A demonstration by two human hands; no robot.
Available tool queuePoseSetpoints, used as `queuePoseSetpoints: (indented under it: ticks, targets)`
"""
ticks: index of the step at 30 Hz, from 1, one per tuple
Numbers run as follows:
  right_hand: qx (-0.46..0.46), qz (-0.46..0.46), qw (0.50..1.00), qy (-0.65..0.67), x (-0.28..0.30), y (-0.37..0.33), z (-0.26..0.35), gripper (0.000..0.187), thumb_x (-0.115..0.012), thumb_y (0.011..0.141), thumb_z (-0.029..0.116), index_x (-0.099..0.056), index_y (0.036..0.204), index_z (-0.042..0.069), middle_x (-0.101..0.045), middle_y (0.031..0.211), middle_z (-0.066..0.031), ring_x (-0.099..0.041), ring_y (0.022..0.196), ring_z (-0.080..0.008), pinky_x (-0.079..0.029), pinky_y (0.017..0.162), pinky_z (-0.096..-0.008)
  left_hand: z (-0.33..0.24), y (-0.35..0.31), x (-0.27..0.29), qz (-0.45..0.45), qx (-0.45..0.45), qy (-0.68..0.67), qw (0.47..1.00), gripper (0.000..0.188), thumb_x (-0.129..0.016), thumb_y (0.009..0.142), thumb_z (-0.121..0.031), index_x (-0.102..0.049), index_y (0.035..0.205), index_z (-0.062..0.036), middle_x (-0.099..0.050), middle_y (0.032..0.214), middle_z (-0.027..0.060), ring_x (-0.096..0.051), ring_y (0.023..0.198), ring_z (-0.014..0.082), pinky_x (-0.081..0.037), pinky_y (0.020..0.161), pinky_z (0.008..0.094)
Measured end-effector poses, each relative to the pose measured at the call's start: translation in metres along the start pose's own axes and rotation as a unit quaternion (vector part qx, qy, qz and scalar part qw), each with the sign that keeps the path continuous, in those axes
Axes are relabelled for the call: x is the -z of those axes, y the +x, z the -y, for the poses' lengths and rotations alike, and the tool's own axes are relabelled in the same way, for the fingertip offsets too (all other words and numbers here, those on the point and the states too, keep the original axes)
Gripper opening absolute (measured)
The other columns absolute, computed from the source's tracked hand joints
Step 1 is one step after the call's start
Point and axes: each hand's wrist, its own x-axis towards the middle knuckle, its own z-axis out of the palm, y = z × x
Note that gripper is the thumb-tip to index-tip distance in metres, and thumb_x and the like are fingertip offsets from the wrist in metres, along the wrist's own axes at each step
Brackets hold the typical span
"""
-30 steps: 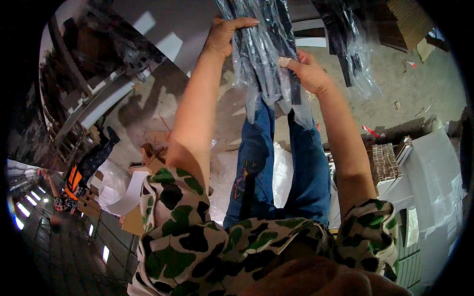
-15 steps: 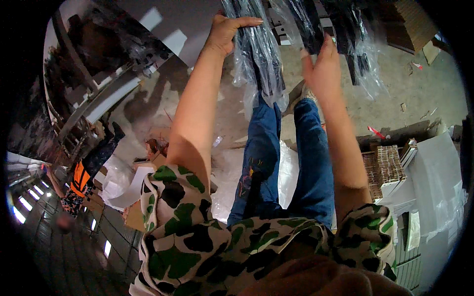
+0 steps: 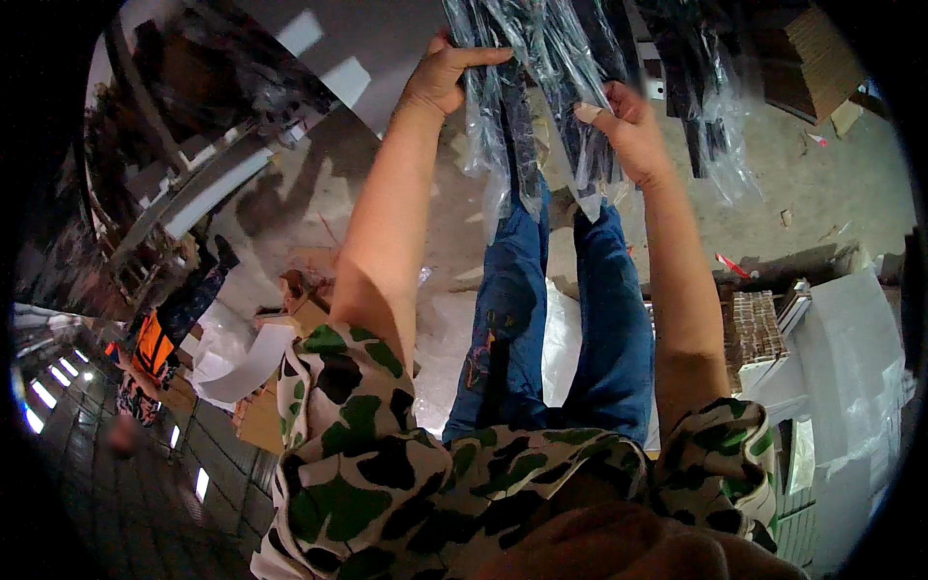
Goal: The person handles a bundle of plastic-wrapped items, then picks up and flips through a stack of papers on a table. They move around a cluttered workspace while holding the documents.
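Several long dark strips in loose clear plastic wrap hang in front of me at the top of the view. My left hand (image 3: 443, 79) is closed around the left wrapped bundle (image 3: 495, 116), its thumb lying across the plastic. On the bundle beside it, a second wrapped bundle (image 3: 572, 126), my right hand (image 3: 630, 131) has its thumb pressed on the near side and its fingers curled behind. The lower ends of both reach down in front of my knees. Farther right, apart from my hands, is another plastic-wrapped dark bundle (image 3: 710, 116). The upper ends run out of view.
Stacked brown cardboard (image 3: 814, 63) stands at the far right. Nearer on that side are a pile of slatted pieces (image 3: 754, 329) and a large white wrapped stack (image 3: 851, 358). Machinery (image 3: 174, 145) fills the upper left. A person in an orange vest (image 3: 153, 346) is at the left.
My right hand has moved a little left and nearer to me, and its fingers have closed on a wrapped bundle. That bundle has shifted left beside the one in my left hand.
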Motion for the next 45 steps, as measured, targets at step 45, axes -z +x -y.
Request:
queuePoseSetpoints:
  ticks: [45]
  targets:
    - [-0.071,0.054,0.996,0.010,0.013,-0.008,0.022,0.042,-0.074,0.066,0.012,-0.059,0.104,0.001,-0.064,0.094,-0.0053,-0.059,0.081,-0.0129,-0.046,0.077,-0.0280,-0.001,-0.006,0.009,0.000,0.050,0.012,0.999,0.028,-0.066,0.058,0.010,-0.063,0.084,0.0004,-0.065,0.081,0.0113,-0.064,0.075,0.0225,-0.053,0.071,0.0335]
